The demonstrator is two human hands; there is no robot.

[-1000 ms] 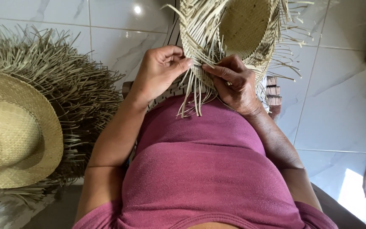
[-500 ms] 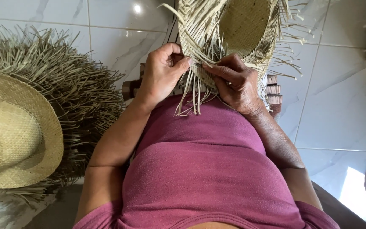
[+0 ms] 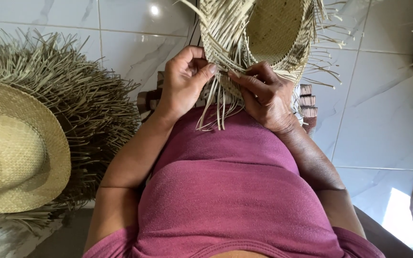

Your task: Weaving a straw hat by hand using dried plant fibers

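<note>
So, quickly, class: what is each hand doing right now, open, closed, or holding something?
Left hand: closed, pinching straw strands at the brim of the unfinished straw hat.
Right hand: closed, gripping the same brim edge.

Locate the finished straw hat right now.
In the head view the finished hat lies at far left on a pile of loose straw, on the tiled floor, left of the left hand.

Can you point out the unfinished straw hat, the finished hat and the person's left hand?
unfinished straw hat (image 3: 276, 28), head view, inside of its crown
finished hat (image 3: 13, 148), head view, top of its crown
left hand (image 3: 182, 81), head view, back of the hand
</note>
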